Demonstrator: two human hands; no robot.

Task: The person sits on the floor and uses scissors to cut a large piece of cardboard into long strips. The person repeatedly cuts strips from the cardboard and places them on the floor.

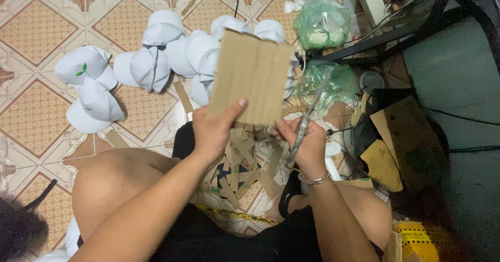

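Operator: Left hand (213, 132) grips the lower left corner of a cardboard sheet (251, 77), thumb on the near face, holding it upright above the lap. Right hand?

Inspector: Right hand (307, 145) is closed round the handles of a pair of scissors (307, 121), blades pointing up and away at the sheet's lower right edge. Blade opening cannot be told; the metal is blurred.

Operator: Step in hand?

Inspector: By the look of it, cutting strips off the sheet. Cut cardboard strips (242, 171) lie heaped on the tiled floor (36, 28) between the knees.

Operator: Requirement for the next cut?

Inspector: Probably: steady the sheet with the left hand, keep its thumb clear of the blades, and run the cut parallel to the edge.

Operator: Beyond the sheet?

Inspector: White caps (156, 54) are spread on the tiles; green plastic bags (320, 22) lie farther right.
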